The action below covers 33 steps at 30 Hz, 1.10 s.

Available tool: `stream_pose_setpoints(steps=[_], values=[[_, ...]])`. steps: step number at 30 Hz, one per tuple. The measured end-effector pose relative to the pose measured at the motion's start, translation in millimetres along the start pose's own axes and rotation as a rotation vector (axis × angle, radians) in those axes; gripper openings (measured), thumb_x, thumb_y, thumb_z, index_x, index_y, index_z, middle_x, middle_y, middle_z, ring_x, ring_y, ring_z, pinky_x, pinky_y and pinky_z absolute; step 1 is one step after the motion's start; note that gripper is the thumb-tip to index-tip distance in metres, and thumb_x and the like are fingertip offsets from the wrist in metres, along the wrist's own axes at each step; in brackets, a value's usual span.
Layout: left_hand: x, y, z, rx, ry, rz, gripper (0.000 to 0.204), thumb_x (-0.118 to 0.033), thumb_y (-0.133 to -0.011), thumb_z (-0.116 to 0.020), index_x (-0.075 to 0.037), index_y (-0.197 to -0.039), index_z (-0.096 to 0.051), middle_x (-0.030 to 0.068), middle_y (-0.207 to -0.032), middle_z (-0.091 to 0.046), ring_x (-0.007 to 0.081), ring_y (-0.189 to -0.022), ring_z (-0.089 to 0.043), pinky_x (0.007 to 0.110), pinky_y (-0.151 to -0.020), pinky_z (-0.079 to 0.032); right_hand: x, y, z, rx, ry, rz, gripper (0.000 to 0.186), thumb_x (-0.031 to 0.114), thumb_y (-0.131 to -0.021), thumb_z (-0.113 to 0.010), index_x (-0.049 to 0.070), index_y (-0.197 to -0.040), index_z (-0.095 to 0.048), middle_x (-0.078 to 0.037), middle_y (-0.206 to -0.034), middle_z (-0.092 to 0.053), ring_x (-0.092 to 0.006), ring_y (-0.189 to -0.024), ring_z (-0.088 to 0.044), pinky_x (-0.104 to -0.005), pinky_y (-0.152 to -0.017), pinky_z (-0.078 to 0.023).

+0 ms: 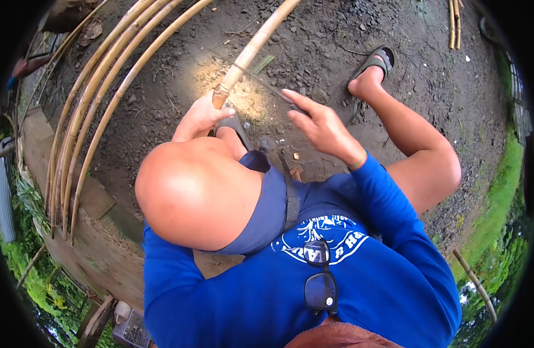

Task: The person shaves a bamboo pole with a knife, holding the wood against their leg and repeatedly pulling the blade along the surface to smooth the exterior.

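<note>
A pale bamboo pole [260, 40] slants down from the top edge to a spot between my knees. My left hand [202, 118] is wrapped round its near end, just below a node. In my right hand [322, 124] is a long knife [266, 84] with a thin dark blade; the handle is mostly hidden by the fingers. The blade reaches left to the pole, a little above the node, and appears to touch it. My left foot in a dark sandal [235, 126] is just below the pole's near end.
Several long bamboo poles [98, 75] lie curving along the left. Two short bamboo pieces [454, 24] are at the top right. Dark stony soil [313, 52] spreads ahead, with a pale patch under the pole. My right foot in a sandal [373, 68] rests at the right; grass [499, 191] lies beyond.
</note>
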<state>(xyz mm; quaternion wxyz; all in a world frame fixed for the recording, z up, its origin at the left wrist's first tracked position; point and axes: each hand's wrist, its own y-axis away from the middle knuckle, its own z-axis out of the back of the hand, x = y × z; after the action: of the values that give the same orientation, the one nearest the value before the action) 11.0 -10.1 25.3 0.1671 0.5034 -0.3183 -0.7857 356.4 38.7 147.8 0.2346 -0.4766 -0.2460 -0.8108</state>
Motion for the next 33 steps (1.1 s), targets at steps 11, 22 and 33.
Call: stream_pose_setpoints(steps=[11, 22, 33], values=[[-14.9, 2.2, 0.8, -0.597, -0.658, 0.032, 0.038, -0.023, -0.1, -0.069, -0.004, -0.126, -0.05, 0.0288, -0.102, -0.075, 0.0495, -0.096, -0.074, 0.059, -0.084, -0.059, 33.4, 30.3, 62.2, -0.061, 0.041, -0.023, 0.052, 0.017, -0.106, -0.067, 0.008, -0.156, -0.057, -0.026, -0.144, -0.068, -0.0375, -0.134, -0.067, -0.0408, -0.109, -0.053], [-16.7, -21.3, -35.4, -0.552, -0.663, 0.059, 0.037, -0.031, -0.104, -0.066, -0.007, -0.129, -0.052, 0.0284, -0.103, -0.075, 0.0482, -0.096, -0.075, 0.06, -0.083, -0.059, 24.8, 0.3, 32.1, 0.039, 0.15, -0.086, 0.054, 0.017, -0.104, -0.069, 0.008, -0.156, -0.056, -0.033, -0.106, -0.072, -0.0422, -0.095, -0.078, -0.0478, -0.08, -0.057], [13.1, 10.4, -32.7, -0.488, -0.333, -0.129, 0.05, -0.023, -0.092, -0.085, -0.011, -0.131, -0.056, 0.0184, -0.115, -0.076, 0.046, -0.106, -0.073, 0.056, -0.086, -0.057, 11.7, 19.2, 31.1, 0.046, 0.13, -0.048, 0.057, 0.024, -0.106, -0.064, 0.008, -0.159, -0.05, -0.029, -0.113, -0.075, -0.0495, -0.101, -0.072, -0.0559, -0.089, -0.057]])
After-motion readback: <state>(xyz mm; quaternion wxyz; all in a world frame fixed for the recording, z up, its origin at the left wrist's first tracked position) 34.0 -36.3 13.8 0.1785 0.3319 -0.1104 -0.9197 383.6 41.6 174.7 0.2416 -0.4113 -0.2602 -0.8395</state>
